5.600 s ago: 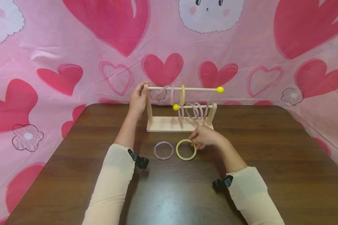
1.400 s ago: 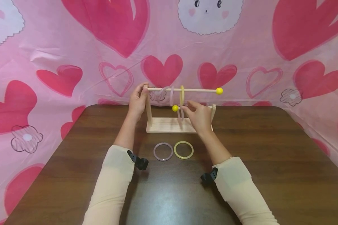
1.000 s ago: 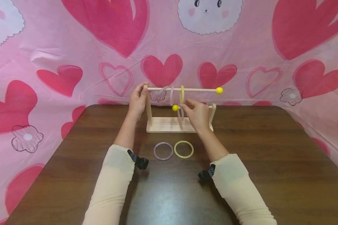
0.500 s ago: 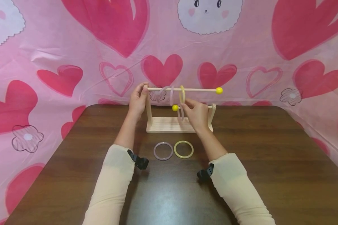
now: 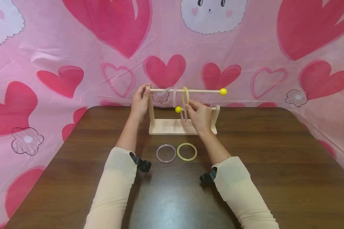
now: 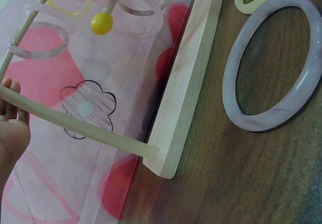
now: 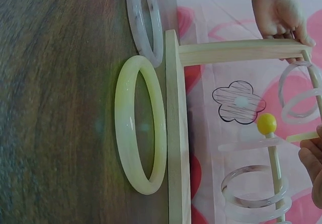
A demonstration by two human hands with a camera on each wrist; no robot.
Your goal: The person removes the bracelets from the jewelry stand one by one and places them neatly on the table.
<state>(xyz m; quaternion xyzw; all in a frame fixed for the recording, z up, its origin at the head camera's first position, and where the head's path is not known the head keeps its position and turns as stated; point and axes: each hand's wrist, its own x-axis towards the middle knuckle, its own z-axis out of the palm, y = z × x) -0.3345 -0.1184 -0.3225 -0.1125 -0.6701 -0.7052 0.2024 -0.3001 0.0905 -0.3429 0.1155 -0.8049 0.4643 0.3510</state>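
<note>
A wooden bangle stand (image 5: 169, 127) has two rods with yellow end balls. My left hand (image 5: 140, 103) grips the top of its left post. On the upper rod hangs a yellow bangle (image 5: 187, 96), its lower edge pinched by my right hand (image 5: 201, 117) between thumb and fingers. Two pale pinkish bangles hang left of it, one of them a lilac bangle (image 5: 175, 98). A pale bangle (image 5: 184, 116) is near the lower rod's ball; the right wrist view shows more, including a streaked bangle (image 7: 256, 202), which my right hand hides in the head view.
On the brown table (image 5: 103, 133), in front of the stand, a lavender bangle (image 5: 166, 162) and another yellow bangle (image 5: 187, 160) lie flat side by side. Behind the table hangs a pink cloth (image 5: 252, 41) with hearts.
My right hand has gone from the yellow bangle on the table up to the one on the upper rod, which has turned slightly. The tabled yellow bangle shifted slightly left. My left hand stays put.
</note>
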